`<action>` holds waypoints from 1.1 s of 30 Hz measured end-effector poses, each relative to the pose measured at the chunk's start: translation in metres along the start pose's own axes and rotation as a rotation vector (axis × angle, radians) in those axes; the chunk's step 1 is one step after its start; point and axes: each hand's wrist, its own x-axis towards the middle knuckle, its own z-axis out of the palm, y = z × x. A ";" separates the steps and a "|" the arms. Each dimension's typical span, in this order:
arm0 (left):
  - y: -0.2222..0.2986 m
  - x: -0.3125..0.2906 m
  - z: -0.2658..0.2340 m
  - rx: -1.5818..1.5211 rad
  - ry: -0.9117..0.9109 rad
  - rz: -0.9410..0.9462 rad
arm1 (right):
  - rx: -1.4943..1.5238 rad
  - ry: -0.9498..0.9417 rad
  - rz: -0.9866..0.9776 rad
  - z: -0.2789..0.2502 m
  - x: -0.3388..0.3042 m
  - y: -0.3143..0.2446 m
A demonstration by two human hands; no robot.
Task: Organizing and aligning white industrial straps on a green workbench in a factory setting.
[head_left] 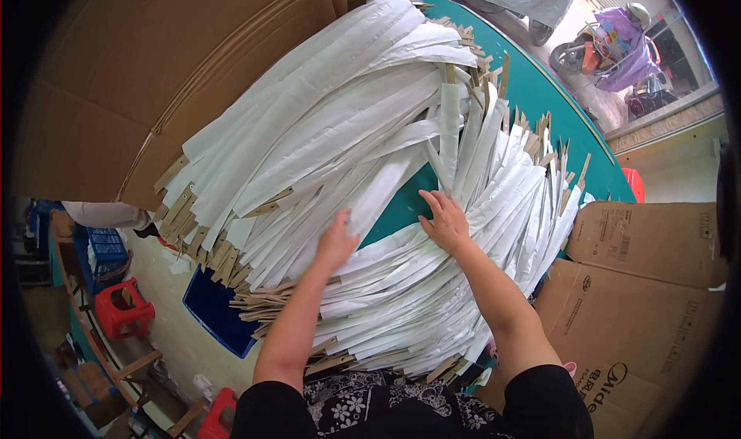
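A green table point(401, 207) bears big heaps of long white strips, each with a stiff brown end sticking out. One pile of white strips point(309, 130) lies across the far left, another pile point(463, 277) curves along the near and right side. Between them a patch of green tabletop shows. At the left of this patch is my left hand point(337, 242), beside a white strip; its fingers are blurred by motion. My right hand point(446, 223) rests at the inner edge of the right pile, fingers spread, with nothing seen in it.
A tall cardboard sheet point(100, 91) stands at the far left, and cardboard boxes point(633, 308) are at the right. On the floor at left are a blue bin point(224, 311) and a red stool point(123, 309). A purple-covered scooter point(617, 49) stands beyond the table.
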 end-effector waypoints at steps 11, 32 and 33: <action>-0.003 -0.008 0.022 0.295 0.403 0.221 | -0.276 -0.393 -0.556 0.007 0.015 0.016; -0.010 0.022 0.015 0.511 0.189 0.078 | -0.165 -0.279 -0.407 0.001 0.007 0.004; -0.010 0.020 0.014 0.508 0.219 0.106 | -0.163 -0.253 -0.404 -0.001 0.008 0.002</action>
